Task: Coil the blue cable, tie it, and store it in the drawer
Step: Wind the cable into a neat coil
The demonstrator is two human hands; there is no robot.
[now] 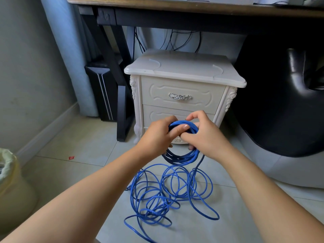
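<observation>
A long blue cable (168, 192) lies in loose tangled loops on the tiled floor in front of me. Part of it is wound into a small coil (184, 156) held up in the air. My left hand (157, 134) grips the coil's left side, thumb across the strands. My right hand (205, 135) grips the right side, fingers curled round the strands. Behind the hands stands a white nightstand (184, 71) with two drawers. The upper drawer (182, 95) is closed and has a silver handle (180, 97). The lower drawer (157, 114) is partly hidden by my hands.
A dark wooden desk (175, 6) spans above the nightstand, its black leg (121, 102) to the left. A black computer tower (101, 92) stands by the wall. A bin with a yellowish liner (10, 183) sits at the lower left. A black chair (287, 102) fills the right.
</observation>
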